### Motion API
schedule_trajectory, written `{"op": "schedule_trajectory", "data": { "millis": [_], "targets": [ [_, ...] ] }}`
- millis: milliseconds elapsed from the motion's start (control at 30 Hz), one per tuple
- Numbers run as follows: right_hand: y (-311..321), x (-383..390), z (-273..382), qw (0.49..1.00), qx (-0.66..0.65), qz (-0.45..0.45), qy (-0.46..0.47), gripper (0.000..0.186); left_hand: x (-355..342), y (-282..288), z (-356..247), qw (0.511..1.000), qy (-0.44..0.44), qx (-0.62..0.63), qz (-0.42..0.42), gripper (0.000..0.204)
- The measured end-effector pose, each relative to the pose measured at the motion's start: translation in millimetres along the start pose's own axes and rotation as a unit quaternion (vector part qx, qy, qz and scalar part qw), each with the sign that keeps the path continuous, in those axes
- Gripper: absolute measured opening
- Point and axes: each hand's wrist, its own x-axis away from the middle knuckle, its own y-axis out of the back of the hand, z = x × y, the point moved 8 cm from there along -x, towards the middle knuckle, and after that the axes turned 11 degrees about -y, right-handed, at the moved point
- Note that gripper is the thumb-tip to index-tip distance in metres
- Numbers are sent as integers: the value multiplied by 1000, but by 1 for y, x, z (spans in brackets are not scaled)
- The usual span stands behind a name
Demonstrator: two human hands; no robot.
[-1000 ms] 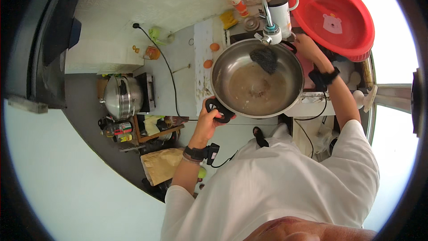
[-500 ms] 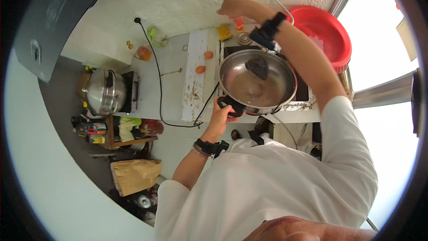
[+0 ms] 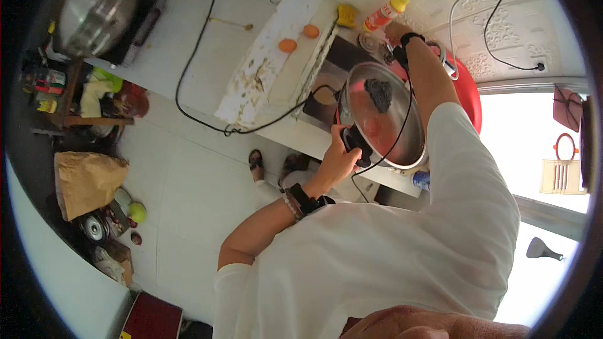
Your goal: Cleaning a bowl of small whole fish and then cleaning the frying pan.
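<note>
Steadying the pan (image 3: pixel 391 127), my left hand (image 3: pixel 340 158) clamps its handle (image 3: pixel 359 152); I can't tell my right hand (image 3: pixel 395 32)'s grip near the bottle (image 3: pixel 380 16); a steady hold seems needed next

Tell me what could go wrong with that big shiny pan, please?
The left hand grips the pan by its black handle, while the right hand is up near the bottle, so the pan might tip.

The dark scouring pad inside could slide if the pan tilts more.

A thin black cord crosses the pan in this view and might snag.
</note>
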Motion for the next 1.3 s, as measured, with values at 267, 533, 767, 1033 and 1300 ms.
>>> {"op": "schedule_trajectory", "data": {
  "millis": [267, 533, 767, 1033, 1300],
  "targets": [
    [-7, 10, 3, 997, 11, 3, -83, 17, -7, 6, 7, 999, -28, -24, 0, 51],
    [-6, 13, -5, 996, 25, -14, -88, 20, -9, 6, 3, 996, -80, 1, -31, 48],
    [5, 19, 8, 995, 26, -68, -65, 23, 0, 6, 4, 1000, -25, -11, 9, 52],
    [154, 124, 145, 953, 16, -273, 129, 27, -18, 0, 2, 999, -49, -9, 3, 52],
    [76, 285, 162, 943, -321, 85, 14, 22, -46, -15, -6, 999, -29, 38, -25, 49]
  ]
}}
